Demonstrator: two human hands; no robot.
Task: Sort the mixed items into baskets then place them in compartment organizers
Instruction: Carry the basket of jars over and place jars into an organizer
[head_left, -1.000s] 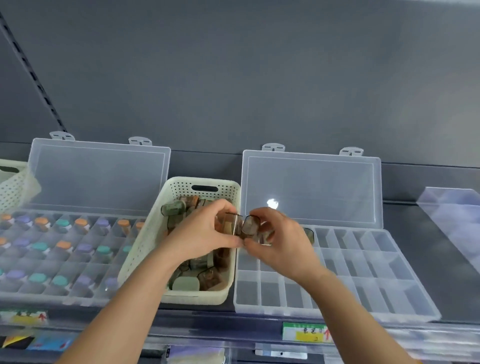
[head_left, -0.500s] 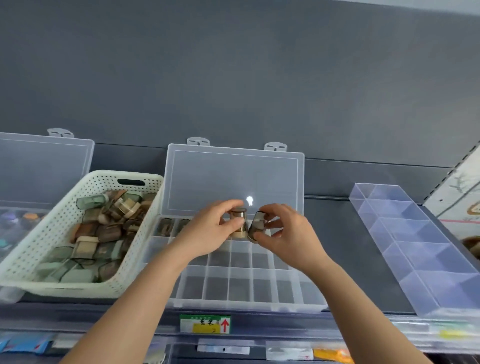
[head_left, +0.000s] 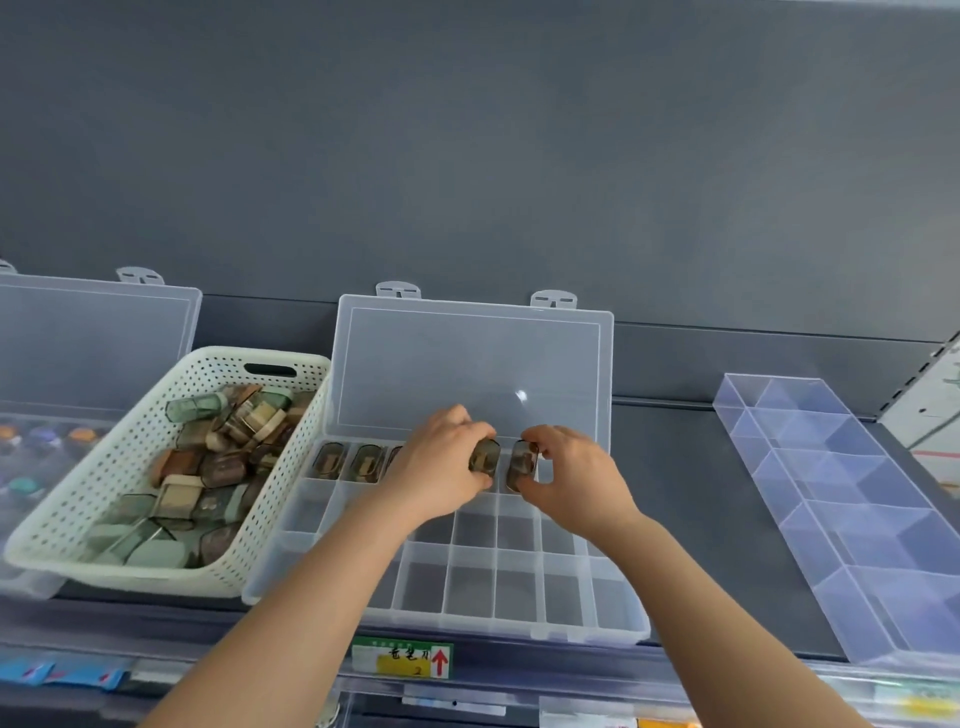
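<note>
A clear compartment organizer lies open in front of me, its lid leaning on the back wall. Two small brown capsule-shaped cases sit in the far-left compartments of its back row; a third is partly hidden behind my left wrist. My left hand pinches another brown case over the back row. Beside it, my right hand grips a similar brown case above the neighbouring compartment. A cream perforated basket to the left holds several more brown and green cases.
Another clear organizer with coloured caps sits at the far left, behind the basket. A bluish clear divider tray lies on the dark shelf to the right. Price labels line the shelf's front edge.
Both hands have carried their cases from above the basket's edge to the organizer and lowered them toward its back row. The view has swung right, so the basket now sits further left.
</note>
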